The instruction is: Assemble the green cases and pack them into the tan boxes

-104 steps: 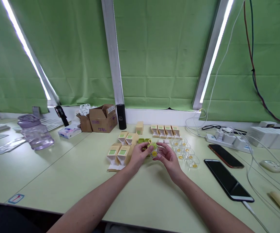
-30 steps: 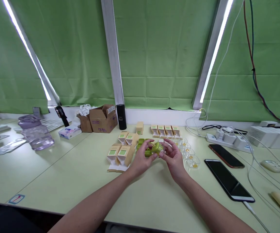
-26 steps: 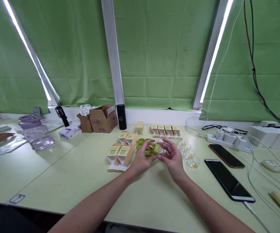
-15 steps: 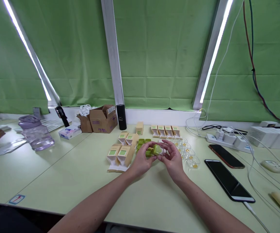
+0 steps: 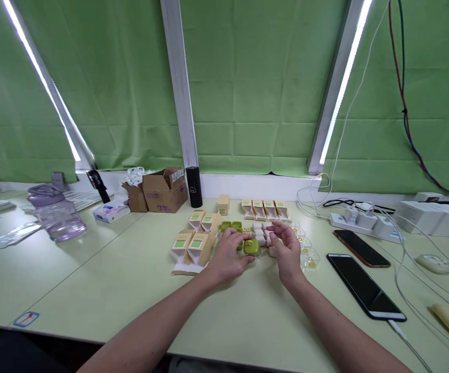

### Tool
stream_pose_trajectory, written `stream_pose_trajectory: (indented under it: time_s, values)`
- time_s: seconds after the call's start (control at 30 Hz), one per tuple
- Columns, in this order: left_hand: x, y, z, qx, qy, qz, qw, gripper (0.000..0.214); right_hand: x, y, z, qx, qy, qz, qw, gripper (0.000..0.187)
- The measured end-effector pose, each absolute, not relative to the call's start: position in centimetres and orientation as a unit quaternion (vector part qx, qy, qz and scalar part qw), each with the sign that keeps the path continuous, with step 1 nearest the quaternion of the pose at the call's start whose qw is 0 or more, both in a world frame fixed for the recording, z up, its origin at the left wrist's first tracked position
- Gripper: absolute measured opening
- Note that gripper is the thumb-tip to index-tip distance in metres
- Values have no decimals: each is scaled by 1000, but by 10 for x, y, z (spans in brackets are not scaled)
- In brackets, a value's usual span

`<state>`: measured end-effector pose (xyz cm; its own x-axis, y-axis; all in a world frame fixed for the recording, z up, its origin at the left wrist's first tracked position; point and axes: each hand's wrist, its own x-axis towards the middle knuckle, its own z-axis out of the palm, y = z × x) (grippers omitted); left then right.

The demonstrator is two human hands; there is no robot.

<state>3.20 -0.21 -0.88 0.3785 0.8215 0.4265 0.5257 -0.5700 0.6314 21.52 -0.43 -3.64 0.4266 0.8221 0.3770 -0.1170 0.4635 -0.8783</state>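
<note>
My left hand [image 5: 227, 254] lies low on the desk, fingers and thumb closed round a small closed green case [image 5: 251, 246] that rests on the tabletop. More green cases [image 5: 230, 226] sit just behind it. My right hand [image 5: 288, 249] hovers to the right with fingers curled, pinching at one of several small white pieces [image 5: 261, 237] lying in a cluster. Clear little cups with gold items [image 5: 310, 258] stand by its right side. Tan boxes with green labels [image 5: 190, 245] stand left of my left hand, and a row of open tan boxes [image 5: 265, 209] stands behind.
Two phones [image 5: 365, 292] lie at the right with cables and a power strip [image 5: 359, 219]. A purple water jug [image 5: 56, 212], cardboard boxes [image 5: 165, 189] and a black cylinder [image 5: 194, 186] stand at the back left. Green blinds cover the windows.
Both hands held the green case in the air; now it is down on the desk under my left hand. My right hand has let go and moved right to the white pieces.
</note>
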Motion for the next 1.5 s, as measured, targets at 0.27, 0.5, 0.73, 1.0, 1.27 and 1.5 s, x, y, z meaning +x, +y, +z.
stream_pose_trajectory:
  time_s: [0.27,0.5,0.73,1.0,1.27,1.5]
  values:
    - [36,-9,-5,848,440,254,152,39,217,2,-41,-431,-410,335,731,39]
    - [36,-6,-9,855,439,239,135,35,215,3,-42,-426,-408,341,732,39]
    - [29,0,-6,856,434,222,173,56,216,3,-44,-435,-411,337,727,36]
    - [9,43,26,828,445,322,114,29,215,6,-44,-441,-396,325,737,33]
    - [38,108,26,895,424,135,24,34,214,8,-48,-438,-412,318,733,29]
    - [74,150,1,887,459,55,20,20,217,11,-50,-434,-417,314,734,29]
